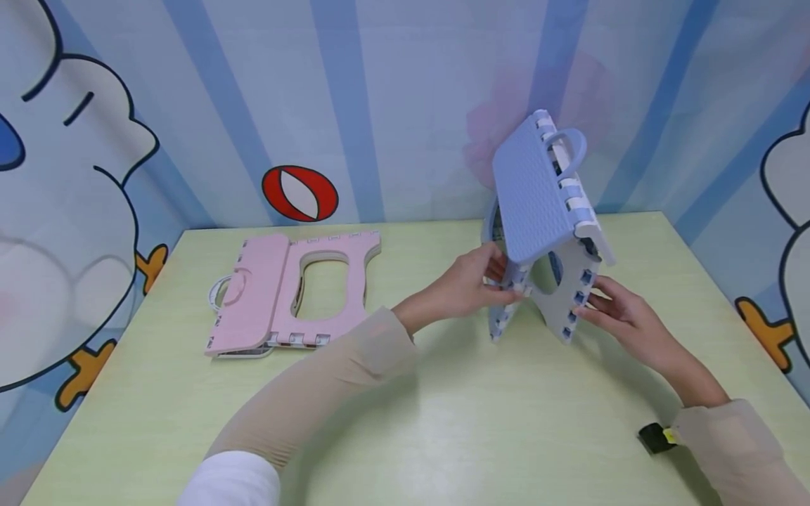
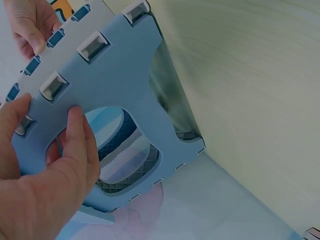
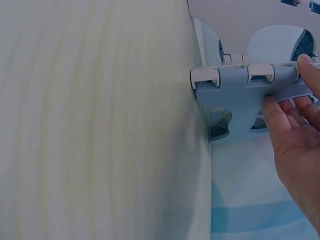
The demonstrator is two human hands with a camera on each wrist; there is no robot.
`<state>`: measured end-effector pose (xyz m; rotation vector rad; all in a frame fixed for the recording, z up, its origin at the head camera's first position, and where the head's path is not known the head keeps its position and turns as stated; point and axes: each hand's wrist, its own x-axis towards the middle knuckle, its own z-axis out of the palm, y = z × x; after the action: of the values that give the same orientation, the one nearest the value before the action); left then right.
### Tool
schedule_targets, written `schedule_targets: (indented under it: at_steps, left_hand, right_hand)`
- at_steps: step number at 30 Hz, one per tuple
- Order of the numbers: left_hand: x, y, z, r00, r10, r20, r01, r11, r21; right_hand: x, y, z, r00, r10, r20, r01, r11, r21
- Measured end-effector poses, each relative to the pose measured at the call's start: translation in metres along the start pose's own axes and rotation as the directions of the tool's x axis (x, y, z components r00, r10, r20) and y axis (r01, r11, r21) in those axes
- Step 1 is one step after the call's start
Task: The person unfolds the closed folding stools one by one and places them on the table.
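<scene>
I see the left hand (image 1: 468, 284) pinching one leg panel (image 2: 117, 67) of the partly folded blue stool (image 1: 531, 190), the right hand (image 1: 623, 320) gripping the other panel (image 1: 557, 309) at its edge. The stool is tilted at the table's (image 1: 493, 422) back right, though I can't quite tell whether it touches the top; a pink stool (image 1: 256, 302) lies to its left.

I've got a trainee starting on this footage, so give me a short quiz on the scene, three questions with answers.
1. True or false: the pink stool stands upright on its legs.
2. The left hand and right hand both hold: A, the pink stool; B, the blue stool; C, a cup.
3. Which hand is nearer the pink stool?

Key: 1. False, it lies flat. 2. B. 3. The left hand.
</scene>
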<state>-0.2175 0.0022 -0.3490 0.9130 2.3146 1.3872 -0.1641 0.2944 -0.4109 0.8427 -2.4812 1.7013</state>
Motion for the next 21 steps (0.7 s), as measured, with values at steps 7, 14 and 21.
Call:
schedule_targets:
  at_steps: [7, 14, 21]
  left_hand:
    - [-0.0026, -0.001, -0.0033, 1.0, 0.002, 0.002, -0.002, 1.0, -0.012]
    - [-0.0044, -0.0047, -0.0059, 1.0, 0.016, 0.006, -0.016, 1.0, -0.017]
    - [-0.0073, -0.0063, -0.0083, 0.999, 0.036, 0.006, -0.036, 0.999, -0.009]
  right_hand:
    - [0.0002, 0.0, -0.0008, 1.0, -0.015, 0.0, 0.015, 1.0, 0.014]
    - [-0.0005, -0.0007, -0.0008, 1.0, -0.011, 0.0, 0.011, 1.0, 0.018]
    - [-0.0007, -0.0014, -0.0001, 1.0, -0.001, 0.008, 0.001, 1.0, 0.028]
